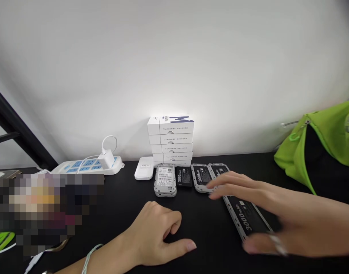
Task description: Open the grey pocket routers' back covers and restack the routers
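Perhaps the right hand (288, 217), its fingers spread and gripping nothing, could knock the near 3000mAh power bank (247, 217) into the far power banks (201, 177), while the left hand (154, 234) lies loosely curled and empty.

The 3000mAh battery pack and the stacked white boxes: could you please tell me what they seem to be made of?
The battery pack looks like matte black plastic in a grey plastic frame, given its dull moulded surface. The boxes seem smooth coated card, given their crisp folded edges and printed text.
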The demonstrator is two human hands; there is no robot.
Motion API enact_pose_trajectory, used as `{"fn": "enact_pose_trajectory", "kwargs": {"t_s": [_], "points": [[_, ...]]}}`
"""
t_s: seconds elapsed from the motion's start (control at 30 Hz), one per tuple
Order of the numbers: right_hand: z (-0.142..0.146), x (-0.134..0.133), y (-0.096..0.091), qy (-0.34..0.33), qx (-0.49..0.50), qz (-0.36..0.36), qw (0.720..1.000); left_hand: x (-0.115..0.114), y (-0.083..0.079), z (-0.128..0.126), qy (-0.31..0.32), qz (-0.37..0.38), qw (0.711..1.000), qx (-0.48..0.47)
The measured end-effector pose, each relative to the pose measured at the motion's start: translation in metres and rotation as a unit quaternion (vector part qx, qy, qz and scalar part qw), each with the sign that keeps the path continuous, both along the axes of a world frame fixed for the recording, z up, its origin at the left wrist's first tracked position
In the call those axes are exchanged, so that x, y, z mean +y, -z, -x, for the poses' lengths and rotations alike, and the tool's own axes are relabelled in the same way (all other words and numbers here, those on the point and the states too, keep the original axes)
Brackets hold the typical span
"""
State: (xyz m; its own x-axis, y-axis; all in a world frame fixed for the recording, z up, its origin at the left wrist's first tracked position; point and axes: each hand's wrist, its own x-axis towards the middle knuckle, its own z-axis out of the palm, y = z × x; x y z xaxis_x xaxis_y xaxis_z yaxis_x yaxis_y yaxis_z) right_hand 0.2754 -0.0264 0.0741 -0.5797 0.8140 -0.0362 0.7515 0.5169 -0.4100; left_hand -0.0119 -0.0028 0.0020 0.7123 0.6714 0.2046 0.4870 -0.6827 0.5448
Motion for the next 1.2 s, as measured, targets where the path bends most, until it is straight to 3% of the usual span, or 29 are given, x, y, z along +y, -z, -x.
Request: {"fn": "enact_pose_trajectory", "kwargs": {"t_s": [0.13,0.27,0.37,0.6,0.77,0.83,1.03,1.2], "points": [[0.051,0.05,-0.005,-0.094,0.023,-0.022,0.995,0.0,0.001,0.001,-0.005,0.002,1.0,-0.003],[0.091,0.091,0.012,-0.114,0.002,-0.05,0.992,0.0,0.003,0.0,-0.007,0.011,1.0,-0.013],[0.108,0.1,0.022,-0.11,-0.024,-0.08,0.99,0.001,0.003,0.0,-0.012,0.015,1.0,-0.017],[0.107,0.091,0.025,-0.052,0.038,0.041,0.997,-0.001,0.006,0.001,0.005,-0.015,0.999,-0.045],[0.088,0.071,0.009,0.003,0.086,0.089,0.992,0.001,0.011,0.005,0.015,-0.184,0.964,-0.191],[0.079,0.055,0.007,0.001,0.075,0.105,0.992,0.001,0.011,0.005,0.002,-0.22,0.953,-0.209],[0.062,0.018,0.025,-0.026,0.033,0.118,0.992,0.0,0.007,-0.001,0.019,-0.121,0.99,-0.074],[0.054,0.038,0.017,-0.049,0.051,0.108,0.992,0.001,0.008,-0.002,0.031,-0.046,0.998,-0.009]]}}
